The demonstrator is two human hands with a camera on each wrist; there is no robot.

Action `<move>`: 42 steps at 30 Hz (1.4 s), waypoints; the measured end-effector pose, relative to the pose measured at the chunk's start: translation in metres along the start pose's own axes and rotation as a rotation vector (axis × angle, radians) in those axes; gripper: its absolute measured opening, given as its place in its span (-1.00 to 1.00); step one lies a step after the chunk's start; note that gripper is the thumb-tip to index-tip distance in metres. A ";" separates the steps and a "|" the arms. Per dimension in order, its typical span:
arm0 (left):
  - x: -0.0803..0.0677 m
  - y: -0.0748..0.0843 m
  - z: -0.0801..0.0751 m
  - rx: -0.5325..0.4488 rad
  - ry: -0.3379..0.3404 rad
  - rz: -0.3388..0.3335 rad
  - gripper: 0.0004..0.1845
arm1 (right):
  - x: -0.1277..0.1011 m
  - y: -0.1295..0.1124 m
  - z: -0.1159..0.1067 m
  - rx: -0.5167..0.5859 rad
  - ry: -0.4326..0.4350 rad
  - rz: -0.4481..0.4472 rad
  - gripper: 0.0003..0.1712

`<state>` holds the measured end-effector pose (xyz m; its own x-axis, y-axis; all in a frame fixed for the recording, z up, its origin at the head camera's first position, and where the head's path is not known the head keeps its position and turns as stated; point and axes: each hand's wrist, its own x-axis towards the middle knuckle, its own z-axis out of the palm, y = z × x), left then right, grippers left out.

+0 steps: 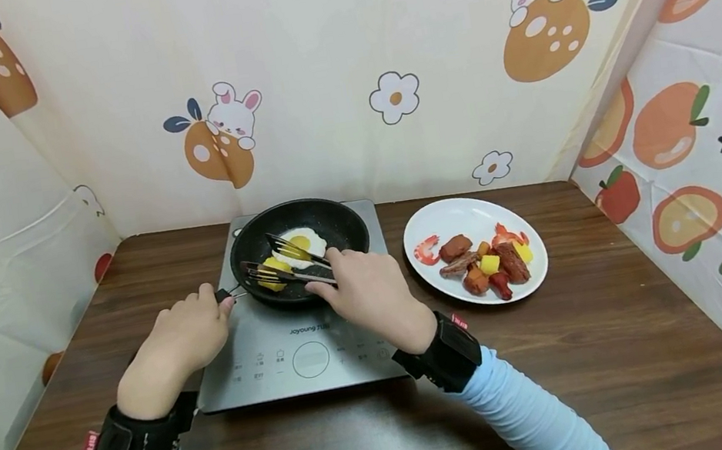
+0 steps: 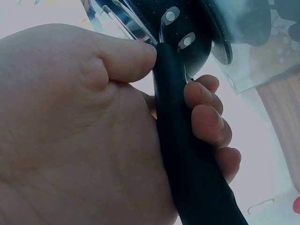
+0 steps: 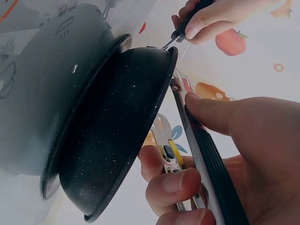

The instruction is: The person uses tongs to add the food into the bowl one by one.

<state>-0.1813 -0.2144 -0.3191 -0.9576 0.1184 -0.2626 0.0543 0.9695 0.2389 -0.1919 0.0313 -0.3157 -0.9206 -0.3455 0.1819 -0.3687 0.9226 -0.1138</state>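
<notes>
Right hand [image 1: 371,289] clamped on the tongs [image 1: 283,264], tips open and reaching forward-left from the knuckles into the frying pan [image 1: 339,222]. Yellow chunk [image 1: 275,270] right under the nearer tip, fried egg [image 1: 303,244] just beyond under the other one. Left hand [image 1: 176,346] wrapped round the pan handle [image 2: 180,140], off to the left. Pan rim close around the tips; plate of food [image 1: 457,210] well off to the right on the counter [image 1: 630,340], lots of open room there.
</notes>
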 end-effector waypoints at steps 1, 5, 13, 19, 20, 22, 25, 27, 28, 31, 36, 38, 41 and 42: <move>0.000 0.000 0.000 0.000 -0.002 0.000 -0.53 | 0.000 0.000 0.000 0.001 0.001 0.002 -0.42; 0.001 -0.001 0.001 0.005 0.000 0.002 -0.52 | -0.002 0.000 0.000 0.007 0.020 0.005 -0.45; 0.002 -0.002 0.001 0.005 0.006 0.007 -0.52 | -0.007 0.005 -0.001 0.026 0.022 0.012 -0.46; 0.001 -0.001 0.000 0.004 0.007 0.007 -0.51 | -0.009 0.010 -0.002 0.047 -0.011 0.042 -0.43; 0.001 -0.001 0.000 0.004 0.007 0.007 -0.52 | -0.010 0.011 -0.002 0.054 -0.015 0.049 -0.43; 0.000 0.000 0.000 0.002 0.007 0.007 -0.52 | -0.010 0.012 -0.002 0.065 -0.014 0.057 -0.43; 0.000 0.000 0.000 0.002 0.009 0.011 -0.52 | -0.012 0.014 -0.003 0.066 0.008 0.058 -0.46; -0.001 0.000 0.000 0.002 0.010 0.014 -0.52 | -0.013 0.016 -0.004 0.068 0.022 0.060 -0.48; 0.000 0.000 -0.001 0.003 0.011 0.015 -0.52 | -0.014 0.016 -0.005 0.068 0.026 0.060 -0.49; 0.000 0.000 -0.001 0.004 0.014 0.016 -0.52 | -0.016 0.018 -0.007 0.075 0.022 0.068 -0.48; 0.000 -0.001 -0.001 0.003 0.015 0.014 -0.51 | -0.020 0.024 -0.008 0.085 0.020 0.083 -0.45; 0.000 -0.001 0.000 0.003 0.014 0.014 -0.51 | -0.022 0.026 -0.008 0.091 0.028 0.090 -0.44; 0.000 -0.001 0.000 0.001 0.012 0.016 -0.52 | -0.027 0.029 -0.009 0.100 0.031 0.096 -0.44; 0.000 -0.001 0.000 0.000 0.012 0.017 -0.52 | -0.029 0.030 -0.009 0.102 0.028 0.093 -0.44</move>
<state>-0.1810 -0.2151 -0.3188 -0.9600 0.1325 -0.2468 0.0710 0.9673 0.2434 -0.1754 0.0707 -0.3156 -0.9481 -0.2528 0.1927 -0.2941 0.9277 -0.2301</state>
